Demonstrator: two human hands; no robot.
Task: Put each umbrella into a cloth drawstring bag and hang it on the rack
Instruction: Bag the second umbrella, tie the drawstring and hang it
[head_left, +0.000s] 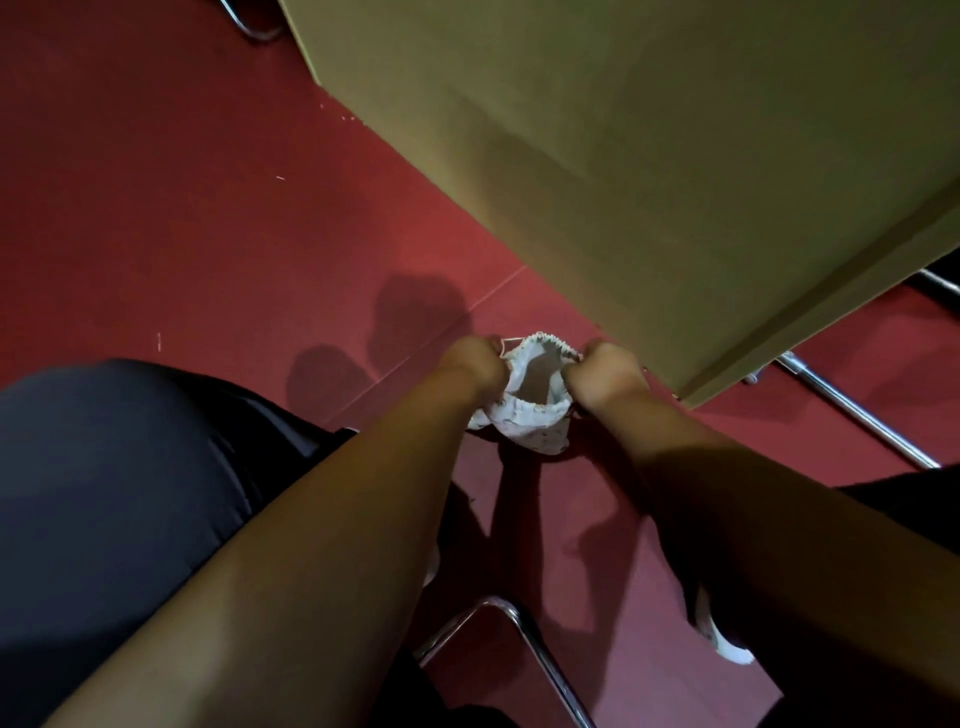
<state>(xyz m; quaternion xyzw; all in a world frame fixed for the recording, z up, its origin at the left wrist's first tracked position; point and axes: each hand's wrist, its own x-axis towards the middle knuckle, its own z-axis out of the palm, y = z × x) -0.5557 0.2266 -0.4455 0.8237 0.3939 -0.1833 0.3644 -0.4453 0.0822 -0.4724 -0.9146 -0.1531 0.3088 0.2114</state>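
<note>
While holding its mouth spread wide, grips the cloth drawstring bag (530, 410) by the rim with both fists: with the left hand (475, 364) curled round the left side, with the right hand (602, 371) curled round the right. Holds it in the air over the red floor (208, 234), just beside the near corner of the tan table (675, 156); cannot tell whether touching. Shows a pale inside and a thin drawstring loop (511, 340) sticking out by the left fist. Hangs slack and crumpled below the knuckles. Lower down: dark trousers (104, 493) at the left, a chrome chair leg (546, 662) between the forearms, a white shoe (724, 644) on the floor under the right forearm.
</note>
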